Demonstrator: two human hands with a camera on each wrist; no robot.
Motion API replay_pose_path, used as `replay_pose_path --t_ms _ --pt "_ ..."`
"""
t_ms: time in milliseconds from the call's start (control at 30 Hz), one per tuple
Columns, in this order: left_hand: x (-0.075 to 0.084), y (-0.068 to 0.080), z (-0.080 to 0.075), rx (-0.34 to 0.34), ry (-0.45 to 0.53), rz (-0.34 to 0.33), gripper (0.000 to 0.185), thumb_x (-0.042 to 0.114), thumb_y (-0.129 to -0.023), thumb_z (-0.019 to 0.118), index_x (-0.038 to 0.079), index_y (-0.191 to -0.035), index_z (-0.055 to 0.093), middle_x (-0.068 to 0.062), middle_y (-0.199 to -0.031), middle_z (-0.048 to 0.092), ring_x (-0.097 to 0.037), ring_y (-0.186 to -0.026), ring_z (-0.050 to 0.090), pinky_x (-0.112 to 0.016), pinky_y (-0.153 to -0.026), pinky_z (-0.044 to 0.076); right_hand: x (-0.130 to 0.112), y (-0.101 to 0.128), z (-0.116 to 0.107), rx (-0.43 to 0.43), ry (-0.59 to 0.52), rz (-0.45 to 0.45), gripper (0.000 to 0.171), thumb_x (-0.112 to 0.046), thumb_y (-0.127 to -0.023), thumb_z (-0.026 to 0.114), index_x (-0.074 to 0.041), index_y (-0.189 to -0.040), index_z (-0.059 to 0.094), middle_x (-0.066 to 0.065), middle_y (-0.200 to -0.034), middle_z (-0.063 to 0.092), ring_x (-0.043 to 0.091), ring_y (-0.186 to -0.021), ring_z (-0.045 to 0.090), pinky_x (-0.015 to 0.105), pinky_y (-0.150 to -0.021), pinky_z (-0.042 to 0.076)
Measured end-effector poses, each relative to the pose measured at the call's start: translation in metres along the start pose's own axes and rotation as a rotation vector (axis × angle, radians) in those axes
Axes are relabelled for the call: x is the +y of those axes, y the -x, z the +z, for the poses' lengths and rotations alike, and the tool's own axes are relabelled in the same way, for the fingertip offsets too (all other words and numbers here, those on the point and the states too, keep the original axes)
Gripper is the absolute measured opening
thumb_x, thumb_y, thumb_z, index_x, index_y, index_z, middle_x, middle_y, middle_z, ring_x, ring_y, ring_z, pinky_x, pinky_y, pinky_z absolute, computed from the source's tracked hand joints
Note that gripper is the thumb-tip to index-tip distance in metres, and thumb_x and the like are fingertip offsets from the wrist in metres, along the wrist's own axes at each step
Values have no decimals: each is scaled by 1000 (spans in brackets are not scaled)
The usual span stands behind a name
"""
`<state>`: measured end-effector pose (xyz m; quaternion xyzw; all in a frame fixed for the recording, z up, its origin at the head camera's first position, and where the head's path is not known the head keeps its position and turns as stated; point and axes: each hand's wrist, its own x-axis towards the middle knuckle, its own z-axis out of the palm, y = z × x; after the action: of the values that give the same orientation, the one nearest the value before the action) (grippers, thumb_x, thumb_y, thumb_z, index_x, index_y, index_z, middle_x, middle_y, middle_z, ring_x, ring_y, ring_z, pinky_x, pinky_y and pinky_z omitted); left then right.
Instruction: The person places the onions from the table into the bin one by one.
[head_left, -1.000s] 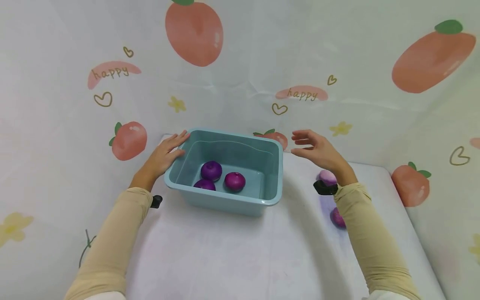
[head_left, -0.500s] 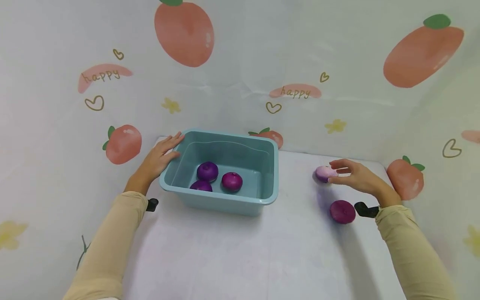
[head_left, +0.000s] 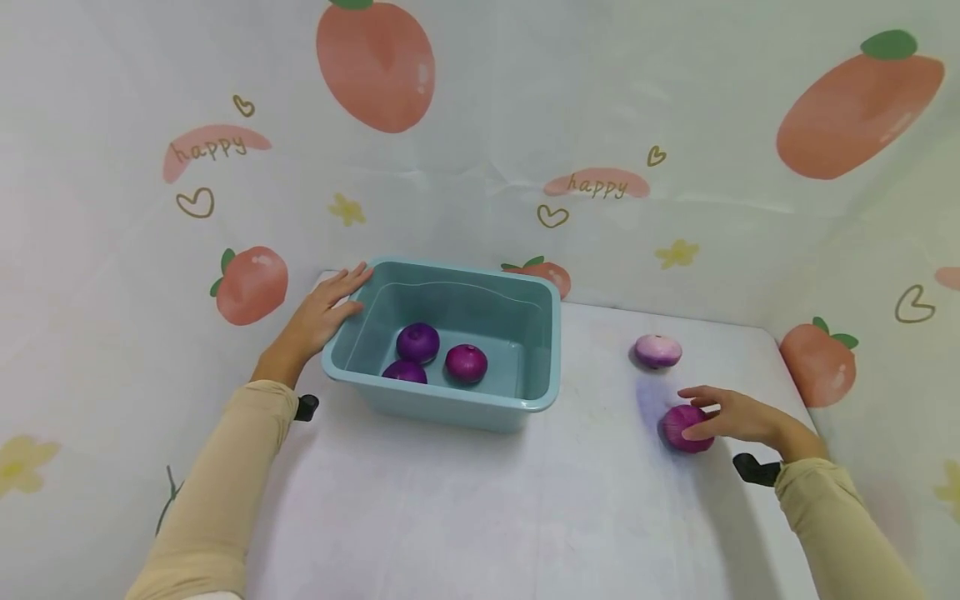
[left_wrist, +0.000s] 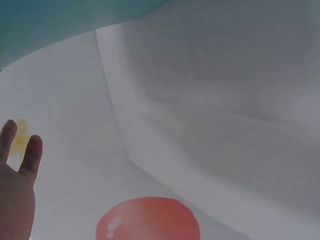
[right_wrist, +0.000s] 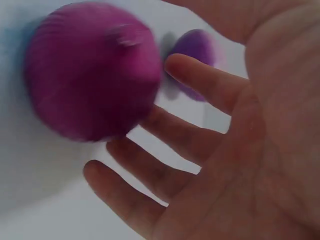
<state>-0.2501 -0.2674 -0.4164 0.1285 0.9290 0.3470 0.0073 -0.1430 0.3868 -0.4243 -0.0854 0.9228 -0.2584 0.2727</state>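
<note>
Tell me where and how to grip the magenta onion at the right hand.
Probably best across the widest part of the magenta onion: thumb on its near side, fingers on its far side. Come from the right, where the right hand is. The round body bulges enough to cup, while the stem tip looks too short to hold.

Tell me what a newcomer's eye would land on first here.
Probably the bin, back left on the table, three onions inside and the left hand at its rim. Then the right hand at a magenta onion on the right, a paler one beyond. Big printed fruits dot the backdrop.
</note>
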Motion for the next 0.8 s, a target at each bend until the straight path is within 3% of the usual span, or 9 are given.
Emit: replay_pose_path --t_ms 200,467,800 --pt "0 0 -1 5 18 15 56 31 -104 45 37 -159 34 10 -170 25 -36 -160 14 -76 -120 14 9 -8 16 -14 -3 4 74 -37 -86 79 -5 -147 50 17 -123 64 25 -108 60 36 -87 49" --pt "0 0 -1 3 26 16 55 33 -105 44 37 -159 33 10 -170 24 -37 -160 14 -77 -119 13 8 -17 26 14 -17 -4 71 -39 -87 77 -8 -146 52 18 -126 65 30 -114 60 39 -90 51" --pt "1 3 -1 4 19 12 55 35 -105 43 38 -159 33 11 -170 23 -35 -161 13 -76 -120 13 -2 -18 23 43 -45 -26 72 -36 -88 78 -3 -146 51 20 -123 64 30 -112 60 35 -86 53"
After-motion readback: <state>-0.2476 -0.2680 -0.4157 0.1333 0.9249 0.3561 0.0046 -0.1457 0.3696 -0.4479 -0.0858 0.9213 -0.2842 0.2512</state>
